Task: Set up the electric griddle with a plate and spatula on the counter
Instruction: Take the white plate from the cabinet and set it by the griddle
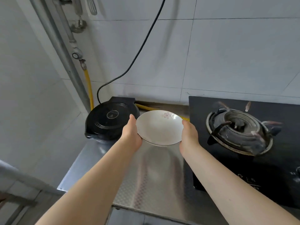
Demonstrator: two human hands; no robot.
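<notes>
A white plate (159, 128) with a dark rim and a faint pink flower is held above the steel counter (155, 172), tilted toward me. My left hand (132, 133) grips its left edge and my right hand (189, 135) grips its right edge. The black round electric griddle (110, 120), lid closed, sits on the counter just left of the plate, against the corner. Its black cord (139, 51) runs up the tiled wall. A slotted metal spatula (92, 6) hangs on the wall at the top left.
A black glass gas stove (243, 127) with a burner fills the right side of the counter. A yellow gas hose (88, 85) drops down the corner and runs behind the griddle. Pipes and a ladle (78, 25) hang at upper left. The counter's front edge is near me.
</notes>
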